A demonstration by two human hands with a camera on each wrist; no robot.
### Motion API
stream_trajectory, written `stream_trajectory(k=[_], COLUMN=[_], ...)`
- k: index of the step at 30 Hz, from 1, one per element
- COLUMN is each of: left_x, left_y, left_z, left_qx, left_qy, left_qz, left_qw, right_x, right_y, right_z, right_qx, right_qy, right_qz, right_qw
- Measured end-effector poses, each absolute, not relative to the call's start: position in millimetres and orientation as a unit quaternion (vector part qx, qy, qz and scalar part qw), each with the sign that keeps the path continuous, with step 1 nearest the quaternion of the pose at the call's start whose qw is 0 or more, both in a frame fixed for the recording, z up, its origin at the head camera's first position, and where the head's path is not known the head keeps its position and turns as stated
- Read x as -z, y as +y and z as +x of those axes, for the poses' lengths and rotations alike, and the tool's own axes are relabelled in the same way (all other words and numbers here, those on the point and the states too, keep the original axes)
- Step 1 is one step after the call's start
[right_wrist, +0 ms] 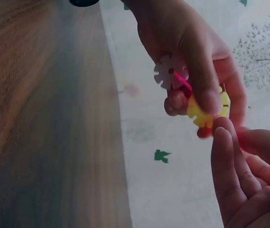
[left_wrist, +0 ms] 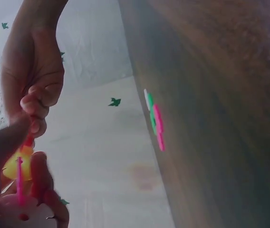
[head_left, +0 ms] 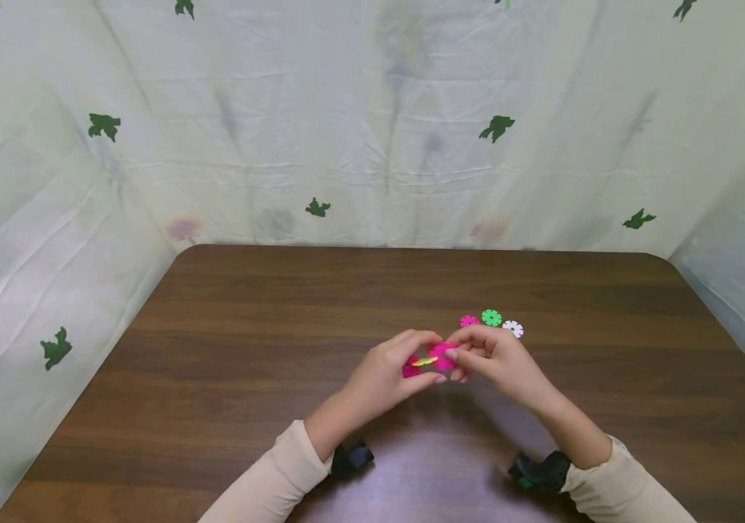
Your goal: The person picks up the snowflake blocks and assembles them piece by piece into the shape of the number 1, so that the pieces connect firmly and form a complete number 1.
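Observation:
Above the table my left hand [head_left: 379, 374] grips a joined piece of notched plastic discs. In the right wrist view, the piece has a yellow disc [right_wrist: 199, 112], a pink disc [right_wrist: 181, 80] seen edge-on and a pale disc [right_wrist: 166, 72]. The left thumb lies across the yellow one. My right hand [head_left: 506, 363] pinches a bright pink disc [head_left: 443, 354] between thumb and fingers, right beside the yellow disc. Fingertips hide where these two meet, so I cannot tell whether they are joined.
Behind my right hand, loose discs lie on the brown wooden table [head_left: 267, 312]: pink [head_left: 468, 320], green [head_left: 492, 317] and white [head_left: 513, 328]. A pale curtain [head_left: 372, 145] with green leaf shapes stands along the table's far edge.

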State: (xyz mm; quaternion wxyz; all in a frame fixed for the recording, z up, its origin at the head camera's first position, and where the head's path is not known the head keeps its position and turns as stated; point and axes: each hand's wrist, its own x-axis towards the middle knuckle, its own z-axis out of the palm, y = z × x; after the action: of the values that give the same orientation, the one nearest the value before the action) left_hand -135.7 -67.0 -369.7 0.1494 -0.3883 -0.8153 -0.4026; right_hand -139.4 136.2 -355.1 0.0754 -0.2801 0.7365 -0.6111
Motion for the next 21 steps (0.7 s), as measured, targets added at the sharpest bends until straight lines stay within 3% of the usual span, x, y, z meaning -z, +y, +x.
stream_trajectory(k=[3, 9, 16, 21], left_x=[371, 368, 365, 364], left_y=[-67, -75, -84, -85], left_z=[-136, -143, -150, -150], left_qx=[0.396, 0.399, 0.403, 0.404], left_qy=[-0.819, -0.818, -0.813, -0.814], left_qz=[-0.375, -0.351, -0.343, -0.345], left_qw=[0.177, 0.222, 0.241, 0.234], right_x=[356, 368, 406, 420], right_y=[139, 160, 176, 178], right_z=[-142, -163, -187, -191], right_qx=[0.592, 0.43, 0.344, 0.302], right_qy=[0.757, 0.861, 0.909, 0.924], right_qz=[-0.272, -0.259, -0.234, -0.234], right_qw=[0.051, -0.084, -0.022, -0.027])
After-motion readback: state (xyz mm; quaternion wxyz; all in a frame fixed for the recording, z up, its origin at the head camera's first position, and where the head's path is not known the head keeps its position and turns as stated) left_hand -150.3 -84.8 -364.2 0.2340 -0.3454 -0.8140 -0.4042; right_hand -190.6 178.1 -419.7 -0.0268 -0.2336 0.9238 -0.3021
